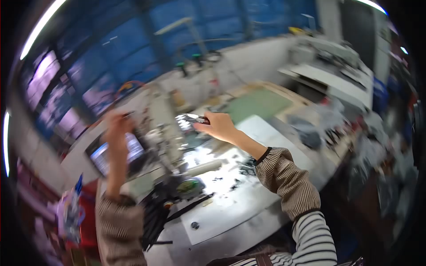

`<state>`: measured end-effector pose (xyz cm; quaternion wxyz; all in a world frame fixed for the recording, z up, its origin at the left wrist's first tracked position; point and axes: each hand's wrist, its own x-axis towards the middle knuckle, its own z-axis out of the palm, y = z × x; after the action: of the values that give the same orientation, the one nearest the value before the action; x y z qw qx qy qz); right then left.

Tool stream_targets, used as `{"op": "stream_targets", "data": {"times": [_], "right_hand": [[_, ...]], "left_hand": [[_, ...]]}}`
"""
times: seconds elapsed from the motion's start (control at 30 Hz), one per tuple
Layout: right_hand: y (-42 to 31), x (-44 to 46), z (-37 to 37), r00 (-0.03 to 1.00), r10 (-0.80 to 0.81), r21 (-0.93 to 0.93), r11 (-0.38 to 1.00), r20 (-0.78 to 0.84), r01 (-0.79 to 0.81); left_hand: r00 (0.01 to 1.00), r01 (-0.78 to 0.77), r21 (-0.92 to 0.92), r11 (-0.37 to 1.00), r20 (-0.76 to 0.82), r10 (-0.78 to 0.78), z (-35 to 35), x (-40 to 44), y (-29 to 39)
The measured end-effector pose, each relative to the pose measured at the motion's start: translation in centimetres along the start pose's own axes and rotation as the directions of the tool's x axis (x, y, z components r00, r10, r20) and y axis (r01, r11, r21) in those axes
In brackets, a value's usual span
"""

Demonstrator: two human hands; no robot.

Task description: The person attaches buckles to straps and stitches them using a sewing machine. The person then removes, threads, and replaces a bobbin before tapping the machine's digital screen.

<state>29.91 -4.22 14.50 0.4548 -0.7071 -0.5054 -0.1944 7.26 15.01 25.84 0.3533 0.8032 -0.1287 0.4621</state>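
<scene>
My right hand [218, 126] is closed around a small dark-handled tool [203, 119], held over the brightly lit sewing area. Its exact kind is blurred. My left hand [117, 124] is raised at the left, in front of a lit screen [134, 147]. Motion smears its fingers, so what they hold, if anything, is unclear. Between both hands stands a pale sewing machine [162, 144], also blurred. Below it, a bundle of black strips [155, 213] hangs over the table edge beside a small round dish [190, 186].
A white sheet [217, 219] with scattered dark scraps covers much of the worktable. Behind it lies a green mat [259, 105]. Clear plastic bags [370, 150] crowd the right side. Another white machine table [330, 82] stands at the back right.
</scene>
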Motion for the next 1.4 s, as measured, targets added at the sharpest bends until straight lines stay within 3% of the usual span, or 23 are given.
{"op": "stream_targets", "data": {"times": [0.03,0.07,0.1,0.13,0.17,0.2,0.27,0.33,0.37,0.43,0.5,0.6,0.77,0.83,0.9,0.97,1.0,1.07,1.17,1.23,1.27,1.33,1.4], "right_hand": [[0.9,-2.3,-2.8,0.997,0.011,-0.038,0.999,-0.081,-0.014],[2.2,-4.5,-5.8,0.981,0.062,-0.124,0.989,-0.185,-0.086],[4.7,-6.8,-8.9,0.931,-0.070,-0.285,0.958,-0.358,-0.037],[5.9,-8.8,-13.2,0.880,-0.100,-0.391,0.915,-0.465,-0.102],[7.4,-10.5,-17.8,0.809,-0.178,-0.508,0.845,-0.560,-0.166],[8.8,-11.9,-22.6,0.751,-0.255,-0.628,0.734,-0.608,-0.259],[12.3,-15.5,-30.5,0.717,-0.252,-0.730,0.469,-0.650,-0.497],[19.4,-19.2,-34.2,0.665,0.042,-0.617,0.334,-0.745,-0.713],[20.1,-19.2,-33.8,0.627,0.308,-0.456,0.474,-0.716,-0.753],[21.1,-19.7,-32.7,0.527,0.745,-0.043,0.561,-0.408,-0.826],[21.4,-18.8,-28.7,0.619,0.666,-0.200,0.597,-0.416,-0.777],[16.7,-15.5,-20.6,0.732,0.568,-0.141,0.746,-0.376,-0.651],[14.2,-15.4,-13.8,0.818,0.509,-0.141,0.819,-0.270,-0.556],[13.0,-16.0,-14.8,0.824,0.490,-0.174,0.819,-0.285,-0.547],[11.3,-15.9,-16.1,0.895,-0.103,-0.742,0.604,-0.434,-0.290],[6.8,-15.8,-16.6,0.885,-0.017,-0.620,0.719,-0.466,-0.313],[5.4,-16.3,-15.5,0.908,0.237,-0.535,0.745,-0.345,-0.398],[3.2,-17.7,-13.2,0.759,0.651,-0.418,0.691,0.005,-0.590],[5.9,-21.1,-10.0,0.618,0.779,-0.517,0.573,0.105,-0.635],[6.2,-22.2,-9.4,0.942,0.334,-0.686,0.691,0.023,-0.229],[5.4,-22.5,-8.8,0.998,0.056,-0.748,0.663,0.011,-0.029],[0.3,-21.3,-7.6,0.989,0.034,-0.414,0.910,0.141,0.028],[-5.7,-21.6,-5.8,0.896,-0.040,0.214,0.975,0.442,-0.062]], "left_hand": [[0.982,-0.182,0.184,0.966,-0.015,0.187,-1.0,-1.3,1.4],[0.983,0.046,0.342,0.938,-0.181,0.018,-3.2,-3.4,3.2],[0.975,0.065,0.648,0.758,-0.202,0.089,-5.5,-6.0,4.4],[0.921,-0.319,0.829,0.459,0.157,0.357,-7.0,-8.1,6.3],[0.982,-0.002,0.689,0.725,-0.135,0.132,-8.6,-11.6,6.6],[0.906,0.287,0.396,0.872,-0.409,-0.112,-10.2,-15.1,6.9],[0.926,0.309,0.386,0.869,-0.332,-0.182,-6.4,-16.6,9.0],[0.934,0.329,0.403,0.854,-0.270,-0.233,-1.7,-18.9,13.6],[0.936,0.337,0.415,0.845,-0.249,-0.251,-0.9,-19.7,14.7],[0.949,0.281,0.352,0.893,-0.241,-0.204,-0.4,-22.5,13.5],[0.820,0.546,0.447,0.709,-0.110,-0.562,-1.0,-22.3,14.2],[0.888,0.448,0.178,0.876,-0.205,-0.412,2.9,-22.7,14.3],[0.808,0.559,0.354,0.750,-0.032,-0.588,4.5,-23.7,14.1],[0.766,0.637,0.173,0.751,-0.037,-0.642,5.0,-25.1,12.8],[0.650,0.760,0.044,0.649,-0.072,-0.756,5.7,-26.1,11.9],[0.606,0.795,0.002,0.606,0.010,-0.795,7.1,-25.7,11.9],[0.577,0.817,0.003,0.577,0.031,-0.816,7.9,-26.0,11.7],[0.524,0.851,-0.060,0.521,0.060,-0.849,9.3,-26.9,11.1],[0.502,0.857,-0.186,0.482,0.082,-0.861,10.6,-28.0,10.1],[0.589,0.808,-0.042,0.587,0.023,-0.808,11.5,-27.0,10.5],[0.662,0.748,0.051,0.662,0.021,-0.750,11.8,-26.3,10.8],[0.777,0.612,0.183,0.769,0.038,-0.628,12.5,-26.3,10.3],[0.801,0.577,0.238,0.781,0.020,-0.598,13.7,-26.8,10.4]]}}
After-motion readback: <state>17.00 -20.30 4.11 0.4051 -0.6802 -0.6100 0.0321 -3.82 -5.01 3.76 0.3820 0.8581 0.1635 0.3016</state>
